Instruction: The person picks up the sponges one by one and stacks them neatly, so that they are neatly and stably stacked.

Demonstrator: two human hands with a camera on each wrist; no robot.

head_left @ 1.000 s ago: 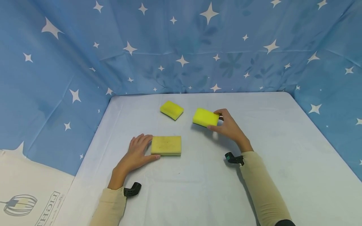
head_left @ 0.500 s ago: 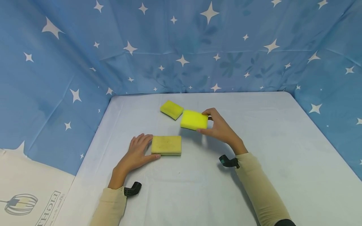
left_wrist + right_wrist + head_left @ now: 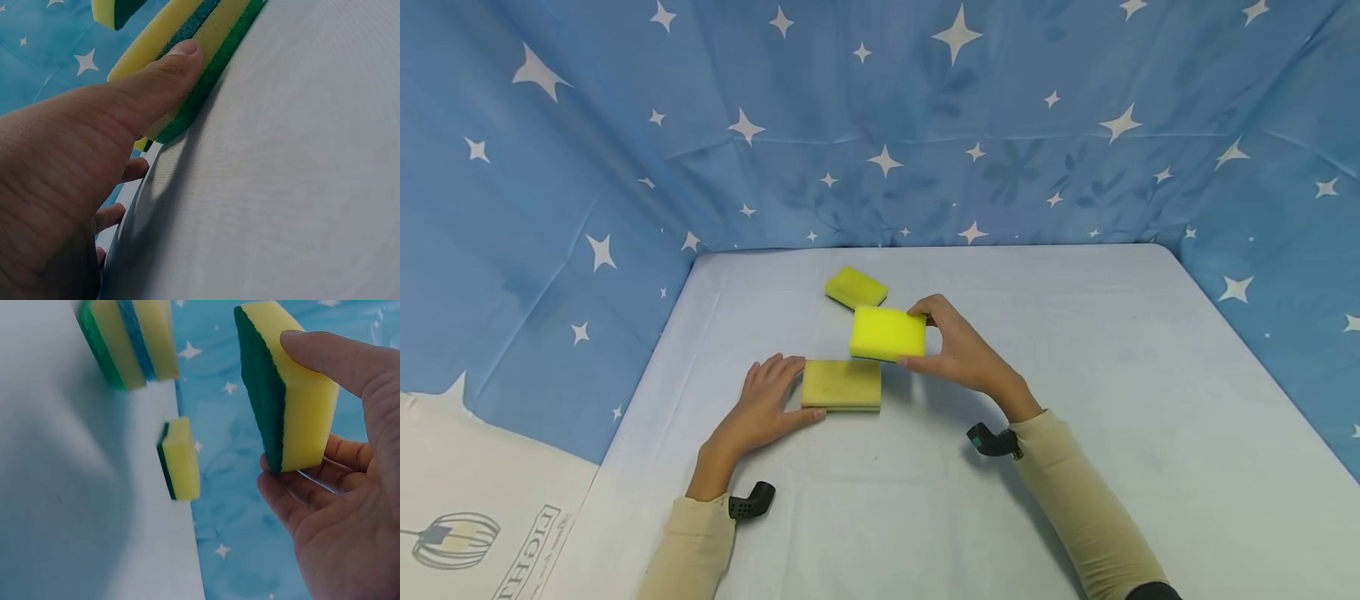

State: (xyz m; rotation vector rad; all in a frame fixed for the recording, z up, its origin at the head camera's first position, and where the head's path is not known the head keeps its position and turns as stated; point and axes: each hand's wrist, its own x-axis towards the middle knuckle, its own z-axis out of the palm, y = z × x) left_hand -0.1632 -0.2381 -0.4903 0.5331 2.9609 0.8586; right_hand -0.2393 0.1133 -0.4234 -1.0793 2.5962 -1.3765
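Two sponges (image 3: 841, 385) lie stacked flat at mid-table; the left wrist view shows a green-and-yellow sponge (image 3: 220, 44) below a blue-and-yellow one. My left hand (image 3: 758, 414) grips the stack's left end, thumb along the near side and fingers at the far left corner. Above and behind the stack, my right hand (image 3: 961, 357) holds another sponge (image 3: 888, 333) by its right end, thumb and fingers on opposite sides. That sponge has a yellow top and a dark green scouring layer (image 3: 265, 394) underneath, and it is clear of the table.
Behind the held sponge, a loose yellow sponge (image 3: 854, 287) with a dark green underside lies angled on the white table (image 3: 1120, 350). A blue star-patterned curtain (image 3: 895, 108) hangs along the back and sides. Printed cream cloth (image 3: 467, 467) is at lower left.
My right hand has carried its sponge left and nearer to me, from the right of the loose sponge to just behind the stack. My left hand and the stack stay put.
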